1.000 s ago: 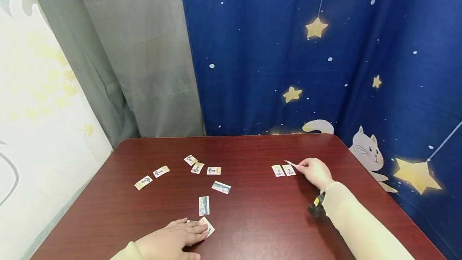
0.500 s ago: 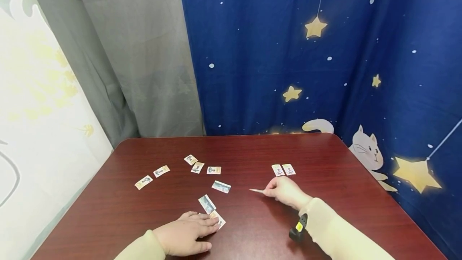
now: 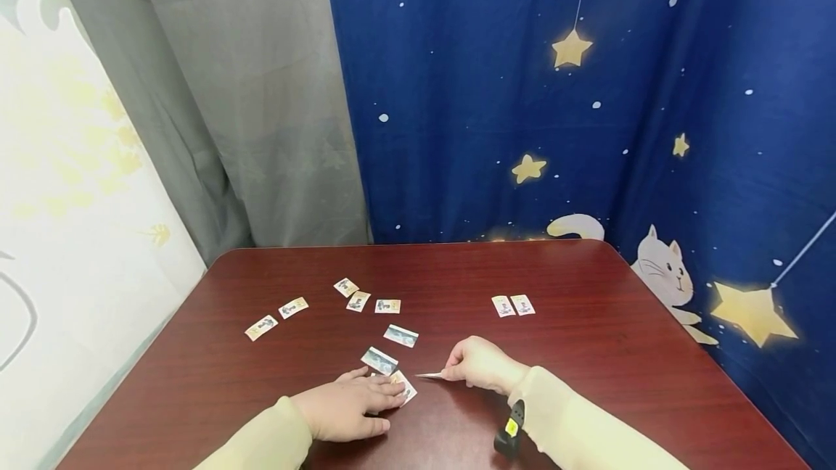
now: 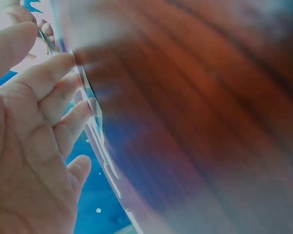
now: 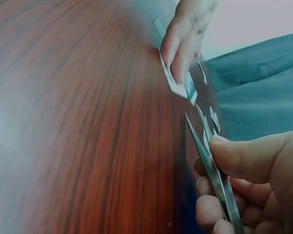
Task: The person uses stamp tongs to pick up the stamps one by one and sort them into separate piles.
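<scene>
My left hand [image 3: 349, 406] lies with fairly straight fingers on a small yellowish printed card [image 3: 406, 389], its fingertips pressing the card to the table. A corner of another card peeks out under these fingers. Touching close beyond them is a teal card [image 3: 379, 360], and a second teal card [image 3: 401, 336] lies farther back. My right hand [image 3: 483, 367] pinches metal tweezers [image 5: 217, 178] between thumb and fingers. In the right wrist view the tweezer tips stand slightly apart with nothing between them, pointing at the cards by the left hand.
Two cards lie side by side at the right, a left one [image 3: 503, 306] and a right one [image 3: 523, 304]. Several more cards, among them one at the far left [image 3: 261, 328] and one mid-back [image 3: 388, 306], are scattered on the reddish-brown table [image 3: 444, 274]. Curtains hang behind.
My right hand has come left and nearer with the tweezers, away from the right-hand card pair. My left hand has slid its card right and slightly away; the nearer teal card has turned.
</scene>
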The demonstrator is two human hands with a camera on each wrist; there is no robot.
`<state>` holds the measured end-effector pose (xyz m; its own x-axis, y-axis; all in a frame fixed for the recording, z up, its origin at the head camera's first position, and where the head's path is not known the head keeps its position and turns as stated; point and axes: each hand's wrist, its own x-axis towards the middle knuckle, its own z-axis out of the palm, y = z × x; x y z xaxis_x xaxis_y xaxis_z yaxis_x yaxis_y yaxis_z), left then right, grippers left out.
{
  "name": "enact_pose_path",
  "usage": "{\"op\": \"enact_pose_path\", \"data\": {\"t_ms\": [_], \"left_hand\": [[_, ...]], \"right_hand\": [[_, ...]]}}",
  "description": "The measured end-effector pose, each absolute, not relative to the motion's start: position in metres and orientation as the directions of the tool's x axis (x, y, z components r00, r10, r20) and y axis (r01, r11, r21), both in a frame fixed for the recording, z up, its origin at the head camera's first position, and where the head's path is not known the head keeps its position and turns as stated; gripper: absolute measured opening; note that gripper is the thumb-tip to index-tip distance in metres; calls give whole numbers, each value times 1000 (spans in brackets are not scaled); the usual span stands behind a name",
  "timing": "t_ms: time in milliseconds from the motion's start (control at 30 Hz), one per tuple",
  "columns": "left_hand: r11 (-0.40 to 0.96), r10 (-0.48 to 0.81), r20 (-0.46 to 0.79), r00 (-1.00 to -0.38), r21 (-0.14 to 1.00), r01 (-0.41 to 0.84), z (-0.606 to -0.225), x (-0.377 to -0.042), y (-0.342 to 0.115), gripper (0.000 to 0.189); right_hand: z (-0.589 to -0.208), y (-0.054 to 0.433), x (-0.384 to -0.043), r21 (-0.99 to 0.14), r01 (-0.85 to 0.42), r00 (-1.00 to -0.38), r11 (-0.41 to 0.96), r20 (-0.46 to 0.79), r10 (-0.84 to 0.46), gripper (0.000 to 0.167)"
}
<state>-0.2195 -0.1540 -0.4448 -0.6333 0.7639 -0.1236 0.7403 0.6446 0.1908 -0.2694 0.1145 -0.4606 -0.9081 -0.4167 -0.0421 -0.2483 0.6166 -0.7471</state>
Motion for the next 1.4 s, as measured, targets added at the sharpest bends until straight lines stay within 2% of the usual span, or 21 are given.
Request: {"op": "enact_pose_path", "data": {"t_ms": [167,300,400,500,700,967,1167,1267,1400], "left_hand": [[635,771,-107,-628,212,743,-444,-221,-154,48],[667,740,-90,-666,218,712,-438,-216,-155,53],[697,714,-88,-694,179,694,-435,-209,-154,55],[707,706,-105,-700,161,689,-437,-205,-151,57],[694,719,-131,-682,173,699,-443,-209,-152,58],[646,759,-146,-635,288,706,-443,-223,-156,50],[627,775,-145,-615,302,719,-443,-227,-158,51],[657,747,-141,-650,306,689,-444,-226,-160,60],[737,666,-151,-730,285,613,-446,-226,-164,72]], "right_hand": [[-461,107,-269,-749,-232,-909,620,-61,-413,17],[-461,106,-270,-743,-224,-912,630,-67,-404,16],[-460,106,-271,-739,-223,-914,635,-69,-401,17],[-459,106,-273,-739,-221,-912,637,-75,-403,18],[-458,104,-273,-761,-194,-912,619,-94,-400,15],[-464,103,-273,-797,-128,-910,590,-142,-389,10],[-467,102,-272,-824,-92,-915,559,-152,-375,10],[-467,101,-269,-837,-80,-920,542,-147,-363,10],[-465,101,-264,-833,-76,-935,547,-132,-330,13]]}}
